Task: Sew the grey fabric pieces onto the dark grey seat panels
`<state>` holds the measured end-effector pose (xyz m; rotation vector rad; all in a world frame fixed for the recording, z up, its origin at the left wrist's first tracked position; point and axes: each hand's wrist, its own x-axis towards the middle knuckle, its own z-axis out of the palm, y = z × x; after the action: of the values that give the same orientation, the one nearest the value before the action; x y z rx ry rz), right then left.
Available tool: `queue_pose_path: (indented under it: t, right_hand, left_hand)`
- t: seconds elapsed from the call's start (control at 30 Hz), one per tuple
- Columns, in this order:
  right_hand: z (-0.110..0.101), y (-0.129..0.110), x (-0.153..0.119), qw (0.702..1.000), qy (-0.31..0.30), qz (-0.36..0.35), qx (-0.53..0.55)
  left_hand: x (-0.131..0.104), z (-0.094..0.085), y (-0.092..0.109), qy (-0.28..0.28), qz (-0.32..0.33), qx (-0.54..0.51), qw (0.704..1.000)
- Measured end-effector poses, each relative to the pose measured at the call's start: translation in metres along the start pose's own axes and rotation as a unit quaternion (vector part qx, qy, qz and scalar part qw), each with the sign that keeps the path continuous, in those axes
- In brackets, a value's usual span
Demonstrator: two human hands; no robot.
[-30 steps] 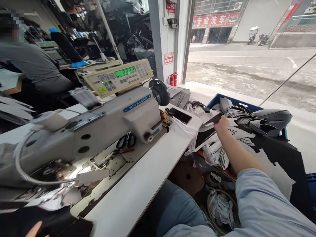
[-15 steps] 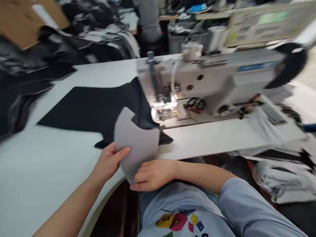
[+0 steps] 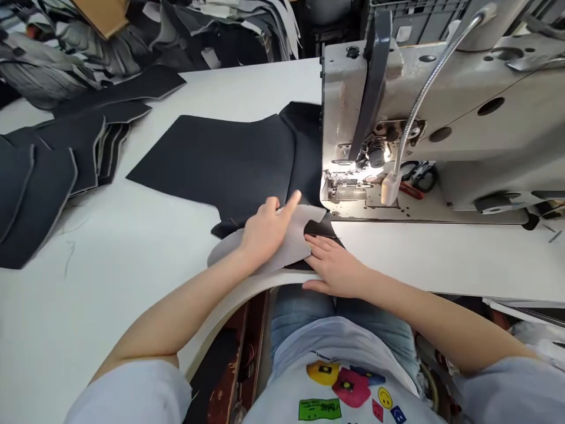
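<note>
A light grey, curved fabric panel (image 3: 289,250) with a notch lies over the near part of a black fabric piece (image 3: 238,150) at the table's front edge. My left hand (image 3: 265,232) rests on top of the grey panel, its index finger stretched out and the other fingers partly hidden. On the panel's right edge and the black fabric beside it, my right hand (image 3: 335,265) lies flat with fingers extended. The far right part of the black piece reaches the head of the sewing machine (image 3: 348,191), whose needle area is lit.
Stacked black cut panels (image 3: 48,171) lie on the white table (image 3: 132,294) at left. Scissors (image 3: 419,176) with dark handles sit on the machine bed under the arm. Piles of grey and black fabric (image 3: 247,29) stand behind the table, near a grey crate (image 3: 424,26).
The grey panel, earlier held up in both hands, is now down on the black fabric and turned. Both hands have moved onto it, with fingers extended. The view has shifted closer to the machine.
</note>
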<state>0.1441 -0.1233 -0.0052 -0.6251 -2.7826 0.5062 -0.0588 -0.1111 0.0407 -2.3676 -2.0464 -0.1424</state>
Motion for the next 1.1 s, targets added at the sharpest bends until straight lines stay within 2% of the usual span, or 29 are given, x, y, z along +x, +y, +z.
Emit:
queue_pose_path:
  t: [0.03,0.1,0.17,0.23,0.3,0.4,0.5,0.67,0.77,0.9,1.0,1.1]
  right_hand:
    - [-0.002,0.007,-0.008,0.999,0.019,0.015,0.025]
    - [-0.013,0.025,-0.017,0.993,0.053,0.091,0.051]
    - [-0.027,0.044,-0.013,0.978,0.075,0.19,0.031]
    - [-0.035,0.06,0.0,0.964,0.072,0.253,-0.024]
    - [-0.034,0.07,0.014,0.96,0.045,0.266,-0.078]
    - [-0.025,0.074,0.028,0.959,0.024,0.245,-0.144]
    - [-0.018,0.073,0.026,0.956,0.052,0.216,-0.19]
    - [-0.015,0.076,0.011,0.949,0.157,0.142,-0.233]
    - [-0.011,0.083,0.01,0.937,0.221,0.101,-0.251]
    - [-0.004,0.088,0.011,0.931,0.27,0.053,-0.24]
    - [-0.001,0.087,0.01,0.94,0.263,0.084,-0.198]
    - [-0.006,0.085,0.015,0.951,0.195,0.207,-0.122]
  left_hand:
    - [0.002,0.014,0.004,0.001,0.037,0.038,0.999]
    - [0.001,0.033,0.006,0.023,0.101,0.072,0.992]
    - [-0.003,0.039,0.003,0.055,0.152,0.078,0.984]
    - [-0.007,0.039,0.0,0.072,0.201,0.08,0.974]
    - [-0.009,0.037,-0.002,0.063,0.252,0.079,0.963]
    - [-0.011,0.038,0.0,0.029,0.298,0.072,0.952]
    - [-0.014,0.04,0.004,0.008,0.282,0.061,0.958]
    - [-0.015,0.032,0.018,-0.053,0.214,0.04,0.975]
    - [-0.01,0.033,0.019,-0.04,0.207,0.032,0.977]
    - [-0.011,0.044,0.015,-0.012,0.254,0.016,0.967]
    - [-0.017,0.048,0.014,0.036,0.265,0.035,0.963]
    - [-0.019,0.039,0.013,0.087,0.255,0.08,0.96]
